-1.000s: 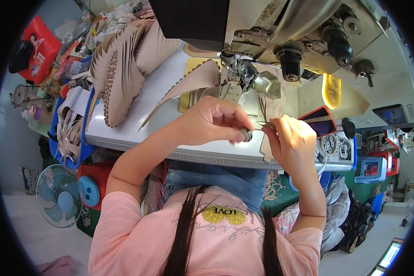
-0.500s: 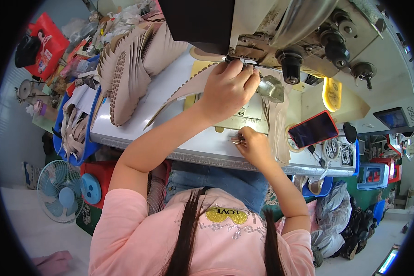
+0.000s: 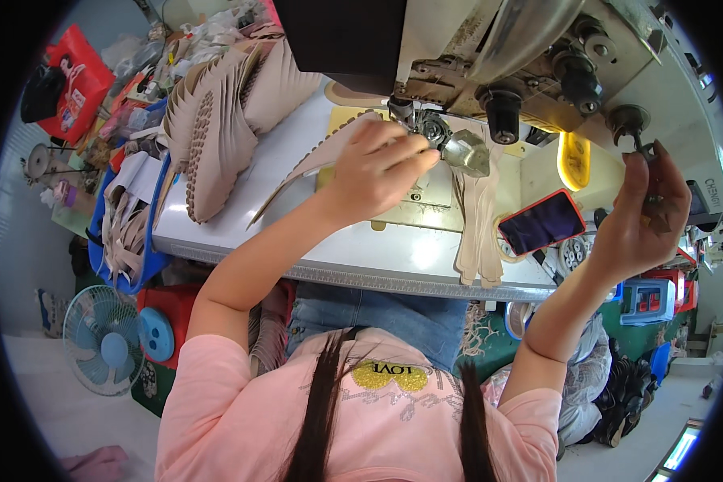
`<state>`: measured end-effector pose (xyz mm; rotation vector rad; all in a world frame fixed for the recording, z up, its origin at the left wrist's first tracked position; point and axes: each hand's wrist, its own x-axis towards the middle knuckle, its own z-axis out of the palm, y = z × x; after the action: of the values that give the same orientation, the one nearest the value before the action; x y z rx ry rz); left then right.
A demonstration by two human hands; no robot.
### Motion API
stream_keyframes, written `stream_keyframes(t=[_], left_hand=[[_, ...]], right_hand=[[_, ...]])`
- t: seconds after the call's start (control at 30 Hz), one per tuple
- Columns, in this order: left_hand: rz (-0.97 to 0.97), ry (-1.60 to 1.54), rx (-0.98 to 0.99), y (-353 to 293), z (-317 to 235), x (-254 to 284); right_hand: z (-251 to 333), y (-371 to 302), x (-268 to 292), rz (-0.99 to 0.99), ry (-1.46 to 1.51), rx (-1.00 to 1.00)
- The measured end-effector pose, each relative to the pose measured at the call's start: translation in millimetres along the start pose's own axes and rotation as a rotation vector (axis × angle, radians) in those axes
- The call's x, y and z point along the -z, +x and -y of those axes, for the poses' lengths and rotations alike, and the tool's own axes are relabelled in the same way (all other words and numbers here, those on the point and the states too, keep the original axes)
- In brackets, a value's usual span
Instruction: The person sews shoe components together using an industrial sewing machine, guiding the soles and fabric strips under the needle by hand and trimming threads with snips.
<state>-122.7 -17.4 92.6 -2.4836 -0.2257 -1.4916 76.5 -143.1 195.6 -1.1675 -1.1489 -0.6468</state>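
My left hand (image 3: 381,170) is curled with its fingers together, below the needle area of a sewing machine (image 3: 450,88). A beige shoe-upper piece (image 3: 309,165) with a scalloped edge runs beneath it; what its fingertips hold, if anything, is hidden. At the far right my right hand (image 3: 651,213) is raised, thumb and forefinger closed around a small dark lever (image 3: 644,147) on the machine's front. A small metal tool (image 3: 659,215) shows partly in that palm, its kind unclear. Beside the needle area sits a clear faceted guard (image 3: 467,153).
A stack of beige cut pieces (image 3: 225,136) stands on the table's left, above a blue basket (image 3: 128,241) of scraps. Beige strips (image 3: 479,233) hang toward the front edge. A red-cased phone (image 3: 542,222) lies to the right. A blue fan (image 3: 108,345) stands at lower left.
My right hand has risen from the table's front edge to the lever at far right. The left hand has drawn slightly back from the needle area, uncovering it.
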Motion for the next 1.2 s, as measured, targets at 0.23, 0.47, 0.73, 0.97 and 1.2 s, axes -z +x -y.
stream_keyframes(t=[0.23, 0.47, 0.73, 0.97, 1.2], left_hand=[[0.216, -0.23, 0.728, -22, 69, 49], [0.934, -0.728, 1.251, -24, 118, 25], [1.019, -1.016, 1.284, -25, 110, -9], [0.733, -0.851, 1.269, -33, 103, 4], [0.582, -0.821, 1.29, -40, 94, 24]], right_hand=[[5, -1, 0, -0.024, 0.003, -0.099], [-8, 1, -19, -0.033, 0.172, -0.118], [-15, 81, 30, -0.437, 0.216, -0.247], [15, 7, -1, -0.304, 0.098, -0.16], [5, -26, -9, 0.116, -0.347, -0.037]])
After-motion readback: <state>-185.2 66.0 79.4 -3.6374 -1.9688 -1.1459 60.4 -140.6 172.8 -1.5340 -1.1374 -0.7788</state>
